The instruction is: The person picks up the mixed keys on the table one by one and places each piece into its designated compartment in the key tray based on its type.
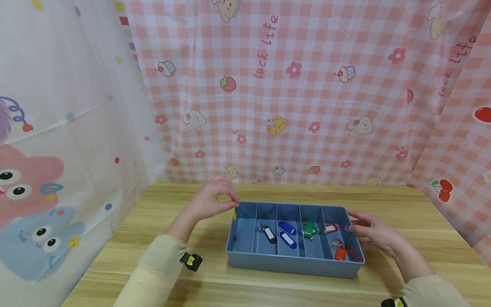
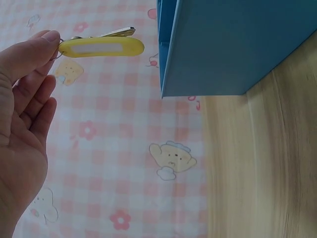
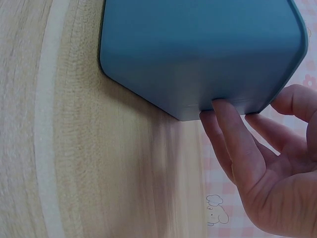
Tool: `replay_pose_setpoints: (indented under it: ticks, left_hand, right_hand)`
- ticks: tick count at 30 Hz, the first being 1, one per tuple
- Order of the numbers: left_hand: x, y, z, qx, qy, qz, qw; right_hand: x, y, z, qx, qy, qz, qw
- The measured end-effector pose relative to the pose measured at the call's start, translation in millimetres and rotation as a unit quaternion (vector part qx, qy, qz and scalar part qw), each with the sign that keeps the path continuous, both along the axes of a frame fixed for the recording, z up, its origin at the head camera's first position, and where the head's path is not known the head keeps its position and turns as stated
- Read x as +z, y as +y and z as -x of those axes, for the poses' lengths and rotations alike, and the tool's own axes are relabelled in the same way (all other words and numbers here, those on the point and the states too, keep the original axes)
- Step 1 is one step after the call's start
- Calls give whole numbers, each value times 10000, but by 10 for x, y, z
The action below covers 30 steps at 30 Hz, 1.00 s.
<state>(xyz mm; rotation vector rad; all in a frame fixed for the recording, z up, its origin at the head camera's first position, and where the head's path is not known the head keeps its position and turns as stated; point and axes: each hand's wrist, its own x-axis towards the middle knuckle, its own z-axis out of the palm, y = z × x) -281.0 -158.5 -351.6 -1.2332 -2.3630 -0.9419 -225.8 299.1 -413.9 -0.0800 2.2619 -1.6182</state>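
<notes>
A blue-grey divided box (image 1: 293,262) sits on the wooden table. Above its leftmost compartment, my left hand (image 1: 215,198) pinches the metal ring of a yellow key tag (image 2: 101,47), which hangs down with a key (image 2: 119,32) beside it. My right hand (image 1: 377,232) holds the box's right end, thumb at the rim and fingers against the outer wall. Inside, from left to right, separate compartments hold a black key tag (image 1: 270,234), two blue key tags (image 1: 287,239), green key tags (image 1: 309,229), and red key tags, one of them (image 1: 340,253) at the front.
The light wooden table (image 1: 161,256) reaches around the box on all sides. A pink checked cloth (image 1: 291,106) hangs behind it, and a white cloth with cartoon figures (image 1: 92,128) hangs at the left. Thin dividers (image 1: 277,228) separate the compartments.
</notes>
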Motion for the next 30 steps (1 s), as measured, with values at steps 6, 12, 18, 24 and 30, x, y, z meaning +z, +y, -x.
replay_pose_setpoints:
  ticks: [6, 12, 18, 24, 30]
  left_hand:
    - [-12, 62, -12, -161, -9, 80, 9998]
    - [-35, 95, -21, -240, -147, 222, 9994]
    - [-81, 113, -27, -320, -454, 390, 9977]
    - [-118, 133, -22, -464, -347, 542, 9968]
    - [-137, 152, -24, -498, -389, 703, 9955]
  right_hand:
    - [-8, 6, 0, 16, 12, 37, 10000]
    - [-11, 11, 4, 23, 6, 28, 10000]
    - [-19, 10, 3, 32, 53, 33, 10000]
    - [-24, 14, 1, 30, 53, 57, 10000]
    - [-23, 17, 1, 39, 57, 34, 10000]
